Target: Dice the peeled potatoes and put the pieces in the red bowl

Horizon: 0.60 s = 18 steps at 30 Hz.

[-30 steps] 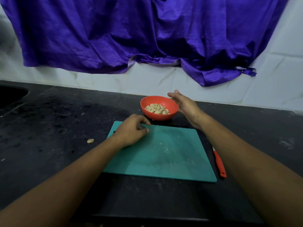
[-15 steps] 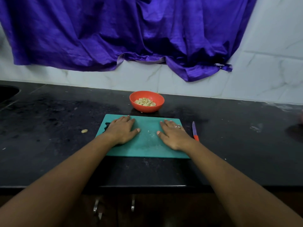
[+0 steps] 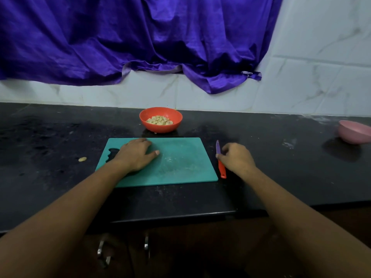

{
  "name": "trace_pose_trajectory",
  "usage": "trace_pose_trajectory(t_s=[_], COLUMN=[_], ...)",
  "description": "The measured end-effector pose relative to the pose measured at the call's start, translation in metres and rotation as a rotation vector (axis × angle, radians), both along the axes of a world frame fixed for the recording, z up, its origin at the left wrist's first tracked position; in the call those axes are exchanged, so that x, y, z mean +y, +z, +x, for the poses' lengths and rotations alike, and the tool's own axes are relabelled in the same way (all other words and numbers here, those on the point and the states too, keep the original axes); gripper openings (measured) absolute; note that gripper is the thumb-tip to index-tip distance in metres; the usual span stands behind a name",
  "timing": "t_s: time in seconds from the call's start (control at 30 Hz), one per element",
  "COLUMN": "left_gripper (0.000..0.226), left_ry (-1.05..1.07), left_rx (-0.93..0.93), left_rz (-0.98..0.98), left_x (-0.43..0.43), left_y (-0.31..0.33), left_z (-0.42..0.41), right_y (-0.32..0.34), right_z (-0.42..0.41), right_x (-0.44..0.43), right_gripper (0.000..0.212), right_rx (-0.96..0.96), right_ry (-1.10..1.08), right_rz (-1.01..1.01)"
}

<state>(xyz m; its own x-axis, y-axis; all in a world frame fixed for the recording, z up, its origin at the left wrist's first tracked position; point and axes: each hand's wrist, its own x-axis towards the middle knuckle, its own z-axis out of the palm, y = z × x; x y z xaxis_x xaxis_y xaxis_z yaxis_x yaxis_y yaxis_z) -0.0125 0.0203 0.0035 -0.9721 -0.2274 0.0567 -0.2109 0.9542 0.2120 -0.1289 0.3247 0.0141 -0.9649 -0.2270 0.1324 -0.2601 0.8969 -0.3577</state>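
On the black bench, midway along its front edge, lies a teal cutting board bare of potato, showing only pale starchy smears. Left hand rests flat on the board's left half, fingers spread loosely, grasping nothing. Right hand sits just off the board's right edge, fingers curled; its thumb tip touches or nearly touches the knife, which lies on the bench parallel to that edge, purple blade pointing to the wall, red handle toward the front edge. Whether the fingers have closed on the knife cannot be told. Red bowl stands just behind the board's back edge and holds the diced potato pieces. One stray piece lies on the bench left of the board. A pink bowl stands near the bench's right end.

Judgement: dicing appears nearly complete; no whole potato is visible. Good practice now is to collect the stray piece and drop it into the red bowl, leaving the knife flat, blade away from the body.
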Motion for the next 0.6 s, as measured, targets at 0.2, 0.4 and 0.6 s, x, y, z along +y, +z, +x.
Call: trace_pose_trajectory(t_s=[0.2, 0.4, 0.6], left_gripper=[0.062, 0.054, 0.060], left_ry=[-0.020, -0.018, -0.003], left_rx=[0.000, 0.001, 0.055], left_rz=[0.032, 0.046, 0.038], left_x=[0.010, 0.002, -0.001], left_y=[0.003, 0.003, 0.014], left_z=[-0.001, 0.008, 0.008], right_y=[0.000, 0.002, 0.011], right_z=[0.008, 0.005, -0.003], right_x=[-0.009, -0.015, -0.009], right_gripper=[0.010, 0.015, 0.016], right_rx=[0.046, 0.053, 0.052], right_ry=[0.031, 0.097, 0.148], right_rz=[-0.040, 0.032, -0.086])
